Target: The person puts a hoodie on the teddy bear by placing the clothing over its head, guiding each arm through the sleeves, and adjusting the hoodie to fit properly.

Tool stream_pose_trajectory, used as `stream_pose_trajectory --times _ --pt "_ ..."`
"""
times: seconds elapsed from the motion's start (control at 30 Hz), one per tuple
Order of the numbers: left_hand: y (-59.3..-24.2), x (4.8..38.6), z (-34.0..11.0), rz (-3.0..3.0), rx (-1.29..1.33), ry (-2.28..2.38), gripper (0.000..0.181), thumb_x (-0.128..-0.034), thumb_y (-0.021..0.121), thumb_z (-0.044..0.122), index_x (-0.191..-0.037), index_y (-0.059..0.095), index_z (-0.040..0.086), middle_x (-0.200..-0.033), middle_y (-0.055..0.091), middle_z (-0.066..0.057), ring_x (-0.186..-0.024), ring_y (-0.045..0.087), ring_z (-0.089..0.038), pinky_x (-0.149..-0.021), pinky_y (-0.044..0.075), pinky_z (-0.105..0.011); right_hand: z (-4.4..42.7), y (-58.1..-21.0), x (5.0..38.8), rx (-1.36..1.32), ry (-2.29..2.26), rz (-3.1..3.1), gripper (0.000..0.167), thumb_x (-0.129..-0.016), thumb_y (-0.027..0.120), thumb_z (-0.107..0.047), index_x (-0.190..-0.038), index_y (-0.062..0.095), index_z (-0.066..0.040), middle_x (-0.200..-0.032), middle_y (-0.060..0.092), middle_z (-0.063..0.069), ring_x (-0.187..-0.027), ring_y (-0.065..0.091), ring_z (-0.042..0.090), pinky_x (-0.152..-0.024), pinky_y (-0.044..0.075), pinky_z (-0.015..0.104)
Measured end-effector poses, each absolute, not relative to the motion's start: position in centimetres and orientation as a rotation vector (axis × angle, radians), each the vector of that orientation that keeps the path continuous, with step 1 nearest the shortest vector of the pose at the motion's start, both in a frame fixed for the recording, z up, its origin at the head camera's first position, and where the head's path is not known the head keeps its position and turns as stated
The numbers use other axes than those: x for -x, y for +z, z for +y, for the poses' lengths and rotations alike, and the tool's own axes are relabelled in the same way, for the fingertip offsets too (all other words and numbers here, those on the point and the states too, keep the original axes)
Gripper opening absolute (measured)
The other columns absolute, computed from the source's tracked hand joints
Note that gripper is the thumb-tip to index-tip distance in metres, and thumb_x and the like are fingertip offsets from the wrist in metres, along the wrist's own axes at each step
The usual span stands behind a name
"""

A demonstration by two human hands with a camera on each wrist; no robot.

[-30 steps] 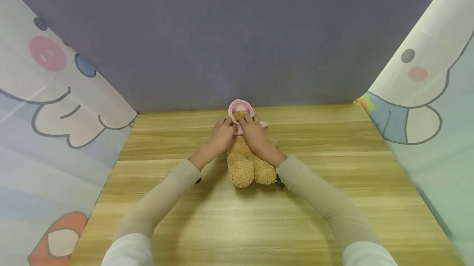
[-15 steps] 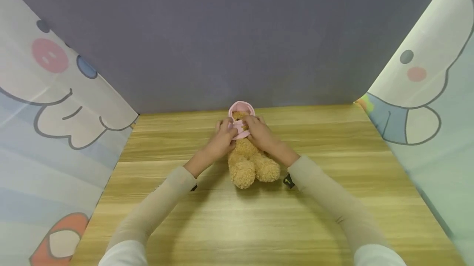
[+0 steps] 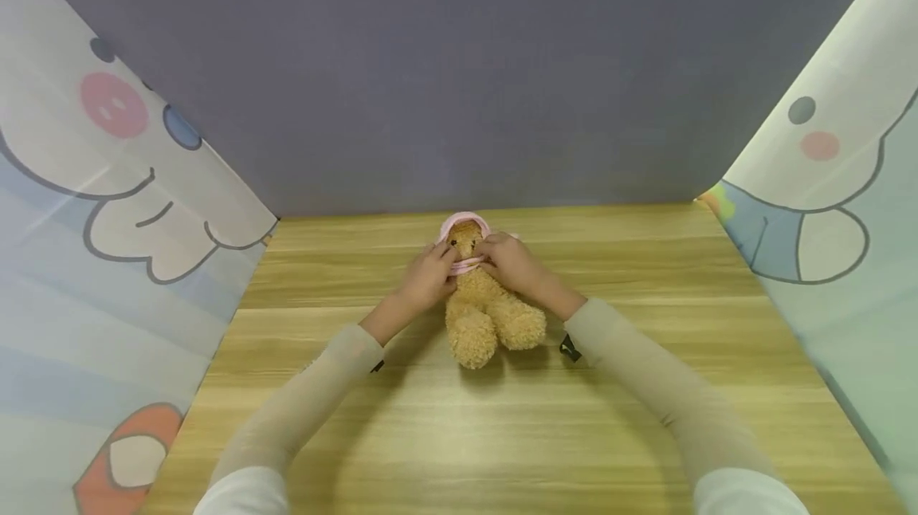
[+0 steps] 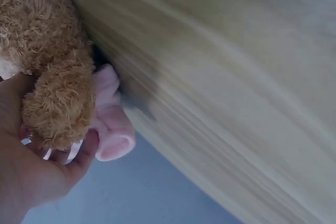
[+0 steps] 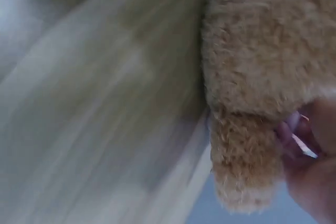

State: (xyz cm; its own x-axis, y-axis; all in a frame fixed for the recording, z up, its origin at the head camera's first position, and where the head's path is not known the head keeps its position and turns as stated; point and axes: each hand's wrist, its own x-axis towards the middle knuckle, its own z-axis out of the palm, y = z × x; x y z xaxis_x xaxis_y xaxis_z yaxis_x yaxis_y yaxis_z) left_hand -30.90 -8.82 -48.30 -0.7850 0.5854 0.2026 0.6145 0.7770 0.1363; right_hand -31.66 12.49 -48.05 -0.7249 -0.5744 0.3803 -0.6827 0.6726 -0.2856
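Note:
A curly light-brown teddy bear [image 3: 475, 316] lies on its back, legs toward me. A pink hooded garment [image 3: 459, 218] frames its face, and the bear's eyes show in the opening. My left hand [image 3: 427, 272] pinches the pink edge beside the bear's chin; in the left wrist view a pink ear-like flap [image 4: 114, 137] hangs past the fingers. On the other side of the face, my right hand [image 3: 519, 266] grips the garment's edge. Furry body [image 5: 262, 51] fills much of the right wrist view, where only a little pink cloth shows between the fingers.
The bear lies near the back of a wood-grain table [image 3: 459, 435]. A dark grey panel [image 3: 459, 76] rises behind it. Cartoon-printed sheets hang along the left side [image 3: 57, 276] and right side [image 3: 846, 324].
The pink cloth that covered the bear's lower face has come down below the chin, so the eyes now show. My right hand has moved outward to the right from the bear's middle.

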Motion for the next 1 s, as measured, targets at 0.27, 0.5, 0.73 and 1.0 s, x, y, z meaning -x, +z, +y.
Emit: stream_pose_trajectory --times 0.27,0.5,0.73,1.0 --pt "-47.6 31.2 -8.6 -2.8 0.806 -0.306 0.025 -0.1018 0.059 0.02 -0.117 0.065 0.001 -0.118 0.061 -0.015 -0.103 0.056 -0.034 -0.086 0.053 -0.045 12.7 -47.1 31.8 -0.904 0.719 -2.664 0.02 -0.1 0.055 -0.002 -0.112 0.069 0.004 -0.101 0.07 0.017 -0.087 0.066 0.03 -0.08 0.055 0.043" --pt "-45.7 33.9 -7.3 -3.069 0.613 -0.152 0.029 -0.1074 0.051 0.031 -0.123 0.063 0.009 -0.123 0.061 -0.013 -0.106 0.056 -0.035 -0.073 0.057 -0.05 11.7 -44.7 35.0 -0.718 0.572 -3.089 0.029 -0.104 0.052 -0.012 -0.127 0.061 0.003 -0.093 0.063 0.018 -0.059 0.047 0.017 -0.056 0.042 0.03" --pt "-43.1 36.9 -7.1 -3.387 0.666 -0.232 0.03 -0.1049 0.058 0.03 -0.126 0.063 0.009 -0.131 0.062 -0.011 -0.123 0.055 -0.035 -0.113 0.034 -0.062 11.3 -42.0 38.0 -0.687 0.336 -3.506 0.056 -0.102 0.063 -0.03 -0.153 0.046 -0.013 -0.143 0.055 0.013 -0.082 0.052 0.015 -0.069 0.048 0.031" --pt "-42.1 39.4 -8.1 -3.703 0.754 -0.621 0.013 -0.105 0.053 0.018 -0.103 0.057 0.006 -0.091 0.051 -0.006 -0.079 0.053 -0.018 -0.083 0.059 -0.049 11.0 -41.4 40.1 -0.554 0.785 -3.792 0.077 -0.101 0.06 -0.034 -0.164 0.018 -0.02 -0.168 0.021 0.012 -0.088 0.052 0.019 -0.09 0.055 0.041"
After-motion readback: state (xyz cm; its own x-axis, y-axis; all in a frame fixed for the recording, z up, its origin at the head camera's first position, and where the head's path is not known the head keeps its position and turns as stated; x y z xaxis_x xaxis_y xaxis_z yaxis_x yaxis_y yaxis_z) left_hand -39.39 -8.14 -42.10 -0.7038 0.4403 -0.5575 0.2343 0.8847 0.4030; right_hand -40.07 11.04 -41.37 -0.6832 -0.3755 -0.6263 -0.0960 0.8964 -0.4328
